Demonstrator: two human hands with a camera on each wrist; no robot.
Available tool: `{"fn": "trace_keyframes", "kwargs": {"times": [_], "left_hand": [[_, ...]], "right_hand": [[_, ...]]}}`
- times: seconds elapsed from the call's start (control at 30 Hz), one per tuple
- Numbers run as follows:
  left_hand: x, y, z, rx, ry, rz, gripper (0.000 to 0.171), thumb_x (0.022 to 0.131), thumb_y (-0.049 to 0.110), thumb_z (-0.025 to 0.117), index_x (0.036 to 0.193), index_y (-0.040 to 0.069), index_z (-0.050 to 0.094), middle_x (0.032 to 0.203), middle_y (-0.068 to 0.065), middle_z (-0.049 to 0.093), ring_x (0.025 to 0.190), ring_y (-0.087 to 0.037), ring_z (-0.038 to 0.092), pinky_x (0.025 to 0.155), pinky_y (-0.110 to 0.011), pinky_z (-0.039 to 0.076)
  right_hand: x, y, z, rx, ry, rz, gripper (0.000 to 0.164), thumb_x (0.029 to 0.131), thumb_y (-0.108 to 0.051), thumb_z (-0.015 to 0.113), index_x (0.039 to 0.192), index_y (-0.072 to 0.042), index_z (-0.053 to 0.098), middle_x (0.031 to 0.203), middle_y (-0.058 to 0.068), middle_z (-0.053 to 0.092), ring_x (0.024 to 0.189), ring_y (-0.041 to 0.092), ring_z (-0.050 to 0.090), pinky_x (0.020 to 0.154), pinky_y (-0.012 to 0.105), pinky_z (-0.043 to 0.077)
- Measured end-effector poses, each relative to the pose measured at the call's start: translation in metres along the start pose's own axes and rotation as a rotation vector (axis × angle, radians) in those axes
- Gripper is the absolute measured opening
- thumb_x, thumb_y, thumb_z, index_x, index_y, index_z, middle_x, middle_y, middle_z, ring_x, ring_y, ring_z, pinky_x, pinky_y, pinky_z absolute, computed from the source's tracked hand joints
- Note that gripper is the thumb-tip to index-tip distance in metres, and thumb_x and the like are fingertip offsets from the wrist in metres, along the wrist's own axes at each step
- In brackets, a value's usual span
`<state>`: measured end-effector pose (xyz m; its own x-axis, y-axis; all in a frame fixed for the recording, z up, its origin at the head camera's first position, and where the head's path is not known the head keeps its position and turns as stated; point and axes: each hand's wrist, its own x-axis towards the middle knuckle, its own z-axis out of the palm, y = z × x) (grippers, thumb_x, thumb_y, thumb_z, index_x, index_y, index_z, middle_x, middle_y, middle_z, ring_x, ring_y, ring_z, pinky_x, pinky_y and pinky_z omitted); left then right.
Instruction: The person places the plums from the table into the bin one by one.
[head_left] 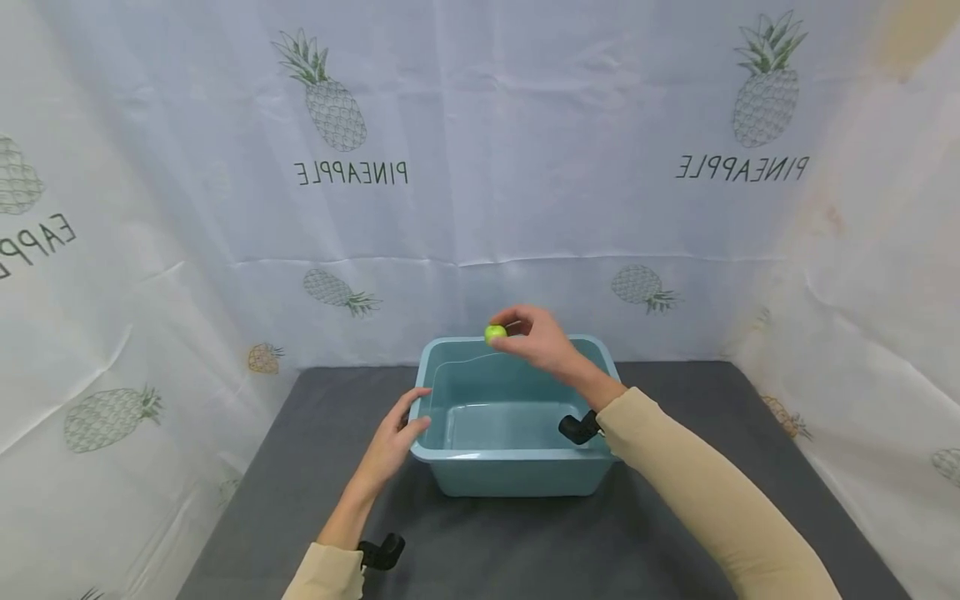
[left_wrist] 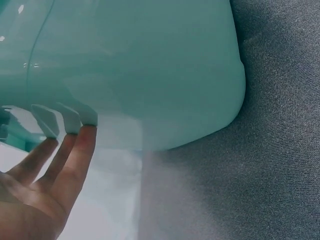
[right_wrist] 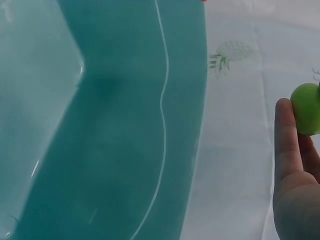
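A blue-green plastic tub (head_left: pixel 517 477) stands on the dark cloth. My left hand (head_left: pixel 393 437) holds its left side, thumb and index finger over the rim. In the left wrist view, the other fingers (left_wrist: pixel 75 165) of that hand touch the tub's outer wall (left_wrist: pixel 165 75). Above the tub's far rim, my right hand (head_left: pixel 542 340) pinches a small round green apple (head_left: pixel 495 334) between thumb and fingers. The apple (right_wrist: pixel 306 110) is cut off at the edge of the right wrist view, beyond the tub's wall (right_wrist: pixel 115 130).
Dark grey cloth (head_left: pixel 300 500) covers the table. White curtains printed with pineapples (head_left: pixel 480 167) hang behind and at both sides, the back one close to the tub's far rim. A thin pale line runs along the tub's inner wall. A black wrist mount (head_left: pixel 382 552) sits on the left forearm.
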<state>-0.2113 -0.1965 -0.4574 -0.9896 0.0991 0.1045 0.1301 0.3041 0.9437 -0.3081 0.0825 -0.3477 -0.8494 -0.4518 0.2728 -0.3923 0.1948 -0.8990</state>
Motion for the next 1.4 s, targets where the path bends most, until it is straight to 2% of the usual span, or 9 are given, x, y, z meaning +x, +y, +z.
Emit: {"fn": "trace_keyframes", "kwargs": {"times": [0.23,0.4,0.7,1.03,1.4], "left_hand": [[0.001,0.000,0.003,-0.014,-0.002,-0.004,0.047,0.105,0.017,0.055,0.151,0.016,0.046,0.161,-0.013,0.034,0.144,-0.035,0.039,0.106,-0.058,0.038],[0.000,0.002,0.000,-0.008,0.004,-0.016,0.046,0.105,0.017,0.055,0.150,0.019,0.047,0.162,-0.012,0.033,0.146,-0.035,0.036,0.108,-0.059,0.036],[-0.001,0.000,-0.002,0.000,0.002,-0.027,0.047,0.105,0.019,0.055,0.151,0.018,0.046,0.161,-0.013,0.034,0.146,-0.035,0.036,0.109,-0.060,0.035],[0.001,-0.001,0.001,-0.017,-0.003,-0.019,0.047,0.105,0.019,0.054,0.151,0.018,0.046,0.162,-0.013,0.033,0.146,-0.036,0.035,0.109,-0.061,0.034],[-0.001,0.001,0.000,-0.014,-0.009,-0.016,0.047,0.106,0.022,0.054,0.151,0.019,0.045,0.162,-0.012,0.033,0.145,-0.035,0.037,0.107,-0.060,0.036]], "right_hand": [[0.009,0.013,0.011,-0.016,-0.048,0.016,0.030,0.093,-0.013,0.073,0.121,-0.003,0.066,0.121,0.012,0.064,0.109,0.027,0.062,0.085,0.041,0.052],[0.018,0.022,0.021,-0.048,-0.052,0.006,0.030,0.093,-0.012,0.073,0.121,-0.003,0.067,0.121,0.012,0.065,0.108,0.027,0.064,0.084,0.040,0.053],[0.027,0.036,0.038,-0.039,-0.125,0.018,0.031,0.093,-0.008,0.072,0.122,0.001,0.064,0.119,0.015,0.064,0.107,0.030,0.064,0.087,0.039,0.052],[0.033,0.046,0.047,-0.091,-0.162,0.054,0.029,0.093,-0.010,0.073,0.120,-0.003,0.066,0.116,0.011,0.064,0.101,0.023,0.064,0.085,0.035,0.053],[0.039,0.054,0.054,-0.146,-0.208,0.040,0.027,0.093,-0.011,0.072,0.118,-0.004,0.066,0.112,0.009,0.065,0.102,0.022,0.065,0.088,0.037,0.053]]}}
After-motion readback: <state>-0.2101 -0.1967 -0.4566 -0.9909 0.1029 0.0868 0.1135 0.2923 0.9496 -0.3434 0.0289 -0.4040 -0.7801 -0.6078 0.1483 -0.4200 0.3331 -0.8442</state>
